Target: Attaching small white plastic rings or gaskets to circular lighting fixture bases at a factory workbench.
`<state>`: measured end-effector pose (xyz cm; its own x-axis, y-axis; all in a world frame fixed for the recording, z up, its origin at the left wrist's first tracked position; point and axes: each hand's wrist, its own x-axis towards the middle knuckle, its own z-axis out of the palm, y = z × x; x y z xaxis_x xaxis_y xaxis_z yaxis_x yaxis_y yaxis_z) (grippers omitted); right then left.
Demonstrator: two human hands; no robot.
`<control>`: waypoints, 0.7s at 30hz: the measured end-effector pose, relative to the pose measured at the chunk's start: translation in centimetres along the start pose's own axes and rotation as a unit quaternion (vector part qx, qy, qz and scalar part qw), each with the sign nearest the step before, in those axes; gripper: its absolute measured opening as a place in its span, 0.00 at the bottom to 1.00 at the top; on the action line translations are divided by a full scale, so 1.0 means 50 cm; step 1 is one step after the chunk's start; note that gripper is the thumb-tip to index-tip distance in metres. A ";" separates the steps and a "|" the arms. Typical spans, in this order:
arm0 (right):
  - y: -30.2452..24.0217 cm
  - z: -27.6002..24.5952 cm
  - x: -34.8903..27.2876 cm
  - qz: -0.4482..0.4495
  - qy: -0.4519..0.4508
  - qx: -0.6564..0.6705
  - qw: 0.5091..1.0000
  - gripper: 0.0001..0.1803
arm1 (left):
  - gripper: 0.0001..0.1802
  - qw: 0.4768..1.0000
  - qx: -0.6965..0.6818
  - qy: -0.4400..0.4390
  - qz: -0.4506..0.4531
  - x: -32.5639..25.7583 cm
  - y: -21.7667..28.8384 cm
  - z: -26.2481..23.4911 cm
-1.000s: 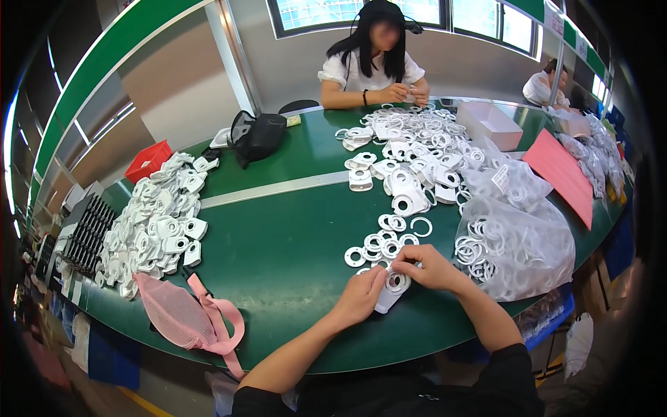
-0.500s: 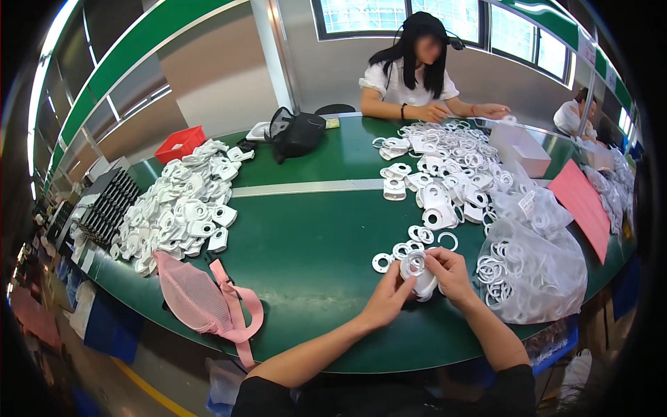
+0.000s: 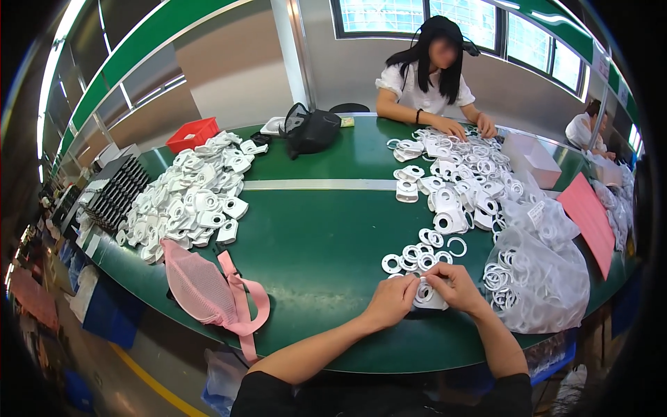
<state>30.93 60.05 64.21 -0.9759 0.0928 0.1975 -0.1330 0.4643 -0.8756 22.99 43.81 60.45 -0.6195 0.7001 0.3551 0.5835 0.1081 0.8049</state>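
Near the front of the green table, my left hand (image 3: 391,300) and my right hand (image 3: 456,283) meet over a white plastic housing with a round opening (image 3: 429,297). Both hands are closed on it, fingertips together at its upper edge. My fingers partly cover the piece, so its top is hidden. Just beyond my hands lies a small cluster of white rings (image 3: 410,256). One thin open ring (image 3: 456,246) lies at the right of that cluster.
A clear bag of white rings (image 3: 538,285) stands at right, beside a pink sheet (image 3: 590,221). White parts are heaped at far right (image 3: 451,181) and left (image 3: 187,191). A pink mesh bag (image 3: 201,285) lies front left; a co-worker (image 3: 434,76) sits opposite.
My hands have moved slightly down and closer together, and the housing has turned in them. The co-worker's hands have come together over the far heap. The whole view has shifted a little.
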 end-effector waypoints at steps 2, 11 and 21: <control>-0.010 -0.001 -0.002 0.008 -0.013 -0.022 1.000 0.07 | 0.14 1.000 0.006 -0.004 0.001 0.002 0.001 -0.009; 0.012 0.018 0.003 0.083 0.036 0.288 0.953 0.06 | 0.15 0.980 -0.169 0.048 -0.091 -0.001 0.043 -0.006; 0.019 0.040 0.004 0.052 0.180 0.075 0.979 0.13 | 0.25 0.997 -0.061 -0.010 0.036 -0.016 0.026 0.000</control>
<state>30.28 58.72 62.55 -0.8645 0.4504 0.2230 -0.0867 0.3035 -0.9489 24.23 43.39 61.22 -0.5671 0.7170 0.4053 0.5567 -0.0289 0.8302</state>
